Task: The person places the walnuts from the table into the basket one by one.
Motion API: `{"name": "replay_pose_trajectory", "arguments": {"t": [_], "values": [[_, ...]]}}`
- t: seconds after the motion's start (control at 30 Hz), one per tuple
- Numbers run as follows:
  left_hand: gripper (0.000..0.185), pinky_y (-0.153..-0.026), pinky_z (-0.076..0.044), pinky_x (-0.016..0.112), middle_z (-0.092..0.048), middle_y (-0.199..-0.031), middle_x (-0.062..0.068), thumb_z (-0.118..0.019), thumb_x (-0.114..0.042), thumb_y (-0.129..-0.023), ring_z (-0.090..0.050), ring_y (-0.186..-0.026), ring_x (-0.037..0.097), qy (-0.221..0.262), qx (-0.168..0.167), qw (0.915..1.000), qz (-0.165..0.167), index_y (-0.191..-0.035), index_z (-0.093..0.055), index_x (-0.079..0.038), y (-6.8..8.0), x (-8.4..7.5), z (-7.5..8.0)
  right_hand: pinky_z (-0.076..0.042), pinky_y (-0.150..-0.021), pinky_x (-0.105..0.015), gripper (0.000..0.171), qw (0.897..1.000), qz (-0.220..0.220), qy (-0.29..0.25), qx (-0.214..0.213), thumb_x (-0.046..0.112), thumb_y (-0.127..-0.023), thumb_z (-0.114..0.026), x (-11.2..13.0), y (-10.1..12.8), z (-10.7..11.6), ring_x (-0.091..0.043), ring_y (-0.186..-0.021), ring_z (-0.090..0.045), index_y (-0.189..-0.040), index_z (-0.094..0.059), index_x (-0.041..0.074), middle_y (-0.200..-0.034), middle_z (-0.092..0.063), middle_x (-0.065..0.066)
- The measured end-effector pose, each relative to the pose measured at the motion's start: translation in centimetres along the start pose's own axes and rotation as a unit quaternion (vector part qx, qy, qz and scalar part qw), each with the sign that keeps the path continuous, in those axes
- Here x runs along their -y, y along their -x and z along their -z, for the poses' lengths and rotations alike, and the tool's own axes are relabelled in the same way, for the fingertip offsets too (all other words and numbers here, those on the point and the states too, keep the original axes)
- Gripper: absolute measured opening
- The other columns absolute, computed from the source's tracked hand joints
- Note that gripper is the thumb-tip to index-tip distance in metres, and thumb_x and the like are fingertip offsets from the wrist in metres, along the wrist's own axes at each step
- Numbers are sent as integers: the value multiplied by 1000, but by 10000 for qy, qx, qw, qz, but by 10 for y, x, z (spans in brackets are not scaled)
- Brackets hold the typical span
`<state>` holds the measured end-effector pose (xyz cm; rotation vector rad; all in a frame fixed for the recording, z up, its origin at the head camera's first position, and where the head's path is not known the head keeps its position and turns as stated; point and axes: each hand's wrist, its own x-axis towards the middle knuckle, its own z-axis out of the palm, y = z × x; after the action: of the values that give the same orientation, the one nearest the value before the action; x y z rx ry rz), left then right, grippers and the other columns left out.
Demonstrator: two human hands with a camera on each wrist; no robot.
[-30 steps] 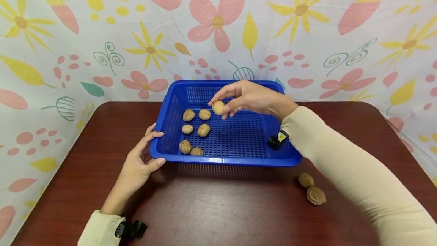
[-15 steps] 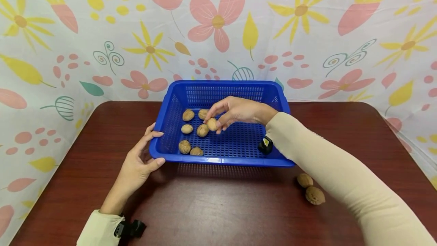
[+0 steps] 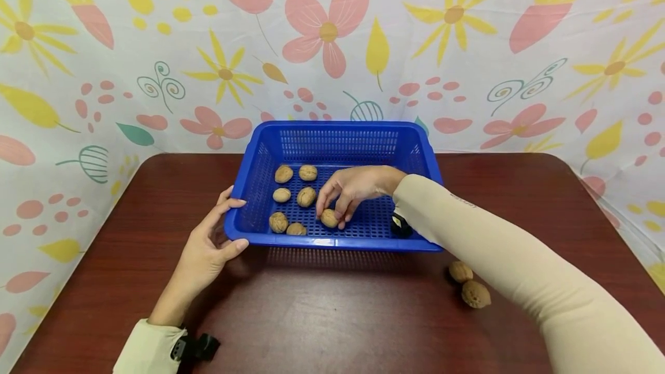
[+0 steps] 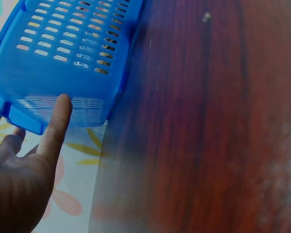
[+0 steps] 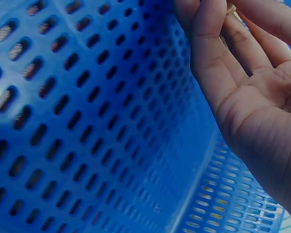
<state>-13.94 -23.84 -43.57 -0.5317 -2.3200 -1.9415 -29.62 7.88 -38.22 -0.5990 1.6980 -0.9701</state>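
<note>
Tan walnut [image 3: 329, 218], pinched between thumb and fingertips of the right hand [image 3: 358, 186], low inside the basket [image 3: 335, 242], close to the near wall. Can't tell whether it touches the basket floor. Right hand's grip is narrow, only nut-wide; right wrist view gives just a tan sliver between the fingers. Basket is blue perforated plastic, upright, long side facing the person. Left hand [image 3: 208, 244] grips its left end at the near corner, thumb on the corner, index finger on the left rim, the two set wide apart; left wrist view has one straight finger against the outer wall. Six more nuts lie in the left part of the basket: back-left walnut [image 3: 283, 174] and back-right walnut [image 3: 308, 172], then a small pale walnut [image 3: 281, 195] beside a cracked-looking walnut [image 3: 306, 197], then front-left walnut [image 3: 278, 222] just beside front-right walnut [image 3: 296, 228], the latter partly hidden by the near rim. Held nut is right of that front pair, apart from it. Outside the basket, right of its near corner, a smaller loose walnut [image 3: 460, 271] and a larger loose walnut [image 3: 475, 294] lie close together on the dark red-brown table [image 3: 332, 310], near the cream right sleeve [image 3: 499, 241]. Flower-print cloth [image 3: 332, 97] hangs behind.
</note>
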Motion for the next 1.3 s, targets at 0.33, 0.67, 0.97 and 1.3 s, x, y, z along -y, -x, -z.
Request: {"name": "replay_pose_trajectory", "arguments": {"t": [0.33,0.67,0.97,1.3], "values": [[60,-93,-55,18,-20,-174,7,-70,13,-91,-58,-129,5,22,8,10000,-38,-146,-47,3,0,1,1,-62,-78,-34,37,9992,-276,292,44,-12,-92,-61,-1,-4,-2,-26,-88,-77,-124,-73,3,-140,-68,-9],[61,-92,-55,18,-20,-174,7,-70,13,-91,-59,-127,6,15,1,10000,-48,-147,-46,4,0,1,1,-62,-73,-31,39,9983,-261,450,-260,-9,-94,-61,5,2,1,-26,-84,-78,-129,-71,4,-142,-67,-10],[60,-92,-55,18,-19,-175,8,-69,11,-92,-59,-127,5,-50,14,10000,38,-147,-47,1,0,-1,0,-62,-87,-46,33,9914,3,819,-1022,0,-98,-63,18,32,6,-28,-92,-77,-130,-71,5,-141,-68,-9],[60,-93,-55,17,-20,-174,8,-70,12,-92,-59,-127,5,-50,-26,10000,4,-147,-48,2,0,0,0,-61,-83,-40,24,9679,481,1183,-2167,7,-102,-63,31,119,0,-26,-98,-74,-124,-72,5,-134,-69,-13]]}}
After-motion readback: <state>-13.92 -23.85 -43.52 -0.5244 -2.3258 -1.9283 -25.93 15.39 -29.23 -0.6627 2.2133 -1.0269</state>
